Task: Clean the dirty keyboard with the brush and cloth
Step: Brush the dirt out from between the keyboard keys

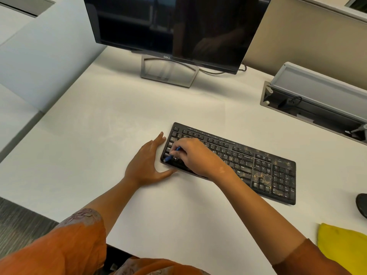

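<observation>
Holding a blue brush (172,154), the right hand (195,155) has fingers curled round the handle, pinching it over the keyboard's left end. Brush long axis runs roughly 2 o'clock to 8 o'clock; the working end points to 8 o'clock, down onto the keys at the near-left corner. Bristles too blurred to make out.

Keyboard (248,163): black, flat on the white desk (119,126), at about 3 o'clock from desk centre. Long axis skewed, running 10 o'clock to 4 o'clock; left end farther from the person, numpad end nearer. Brown grime heaviest around the arrow keys and numpad, lighter specks along the upper right rows.

Left hand (148,163): flat on the desk, fingers straight and pointing to 1 o'clock, lying along the keyboard's left short edge. Thumb spread toward the near-left corner, touching or just beside it. Holding nothing.

Yellow cloth (337,247): on the desk at 4 o'clock, near the desk's near edge, well apart from the keyboard, partly cut off by the frame.

Room: bare desk surface to 9 o'clock and 12 o'clock of the keyboard, up to the monitor (174,24) stand. At 2 o'clock an open cable tray (309,108) sits near the keyboard's far edge. Dark rounded object (361,205) at 3 o'clock, beside the numpad end, mostly out of frame, cannot tell what. Grey divider panel (45,52) at 10 o'clock.
</observation>
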### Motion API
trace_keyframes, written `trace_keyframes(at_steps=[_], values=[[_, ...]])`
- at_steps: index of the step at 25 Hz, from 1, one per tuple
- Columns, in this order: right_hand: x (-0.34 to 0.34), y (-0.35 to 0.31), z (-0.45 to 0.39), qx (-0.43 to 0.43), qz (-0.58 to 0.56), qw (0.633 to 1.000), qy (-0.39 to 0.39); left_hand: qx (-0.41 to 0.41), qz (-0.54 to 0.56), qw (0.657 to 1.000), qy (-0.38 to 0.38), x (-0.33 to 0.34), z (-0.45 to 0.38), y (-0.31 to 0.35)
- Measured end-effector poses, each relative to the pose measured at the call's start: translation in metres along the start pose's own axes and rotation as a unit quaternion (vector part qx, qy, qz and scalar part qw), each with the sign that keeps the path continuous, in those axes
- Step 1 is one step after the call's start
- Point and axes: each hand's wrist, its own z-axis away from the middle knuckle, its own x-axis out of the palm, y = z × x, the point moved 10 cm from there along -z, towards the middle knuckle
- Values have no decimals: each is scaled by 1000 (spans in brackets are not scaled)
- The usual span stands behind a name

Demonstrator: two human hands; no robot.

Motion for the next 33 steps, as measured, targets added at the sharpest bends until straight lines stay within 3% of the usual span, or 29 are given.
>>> trace_keyframes(at_steps=[4, 9, 14, 17, 21, 23, 27, 33], values=[[-15, -1, -9, 3, -15, 998, 69, 7, 1, 1000, 3, 0, 0, 2], [7, -3, -9, 13, 52, 998, -38, -3, -9, 1000, -3, 2, -1, -2], [-11, -15, -10, -27, 33, 999, 24, -1, -14, 1000, 5, 1, -1, -1], [10, -17, -9, -48, 53, 997, -34, -3, -11, 1000, -4, 3, -1, -4], [5, 9, -1, 17, 91, 993, -73, 0, -23, 1000, 6, 1, 0, -3], [-13, 16, 4, 43, 54, 997, -48, 1, -24, 1000, 8, 1, 0, -2], [-46, 33, 8, 73, -22, 993, 85, -3, -22, 1000, 8, 2, 0, -4], [-24, 32, 8, 71, -81, 992, 65, 3, -25, 1000, 9, 3, 0, -4]])
